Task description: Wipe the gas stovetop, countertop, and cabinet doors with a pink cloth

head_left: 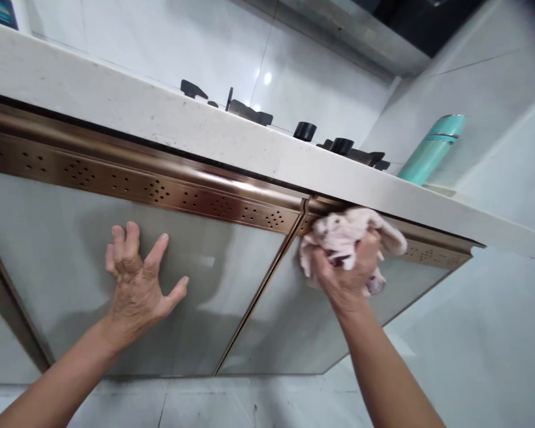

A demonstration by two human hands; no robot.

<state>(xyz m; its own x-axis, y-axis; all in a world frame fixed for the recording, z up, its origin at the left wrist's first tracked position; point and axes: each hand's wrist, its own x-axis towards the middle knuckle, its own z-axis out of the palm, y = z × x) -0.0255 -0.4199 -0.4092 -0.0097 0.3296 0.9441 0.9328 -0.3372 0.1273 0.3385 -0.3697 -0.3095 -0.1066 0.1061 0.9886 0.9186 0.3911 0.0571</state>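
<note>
My right hand (350, 273) is closed around a crumpled pale pink cloth (339, 235). The cloth lies against the perforated bronze trim at the top of the right cabinet door (289, 321), just under the countertop edge, and hides part of that trim. In front of the left cabinet door (89, 238), my left hand (138, 279) is held up with its fingers spread and nothing in it. Whether its fingertips touch the glassy panel, I cannot tell. A bronze trim strip (178, 196) with small holes runs along the top of the left door.
Above the doors runs a white countertop (160, 125). On it show black burner grates (249, 112), stove knobs (305, 131) and a turquoise flask-like container (432, 151). A bottle (2, 13) stands at the far left. Overhead is a range hood (361, 35); tiled floor (196, 404) lies below.
</note>
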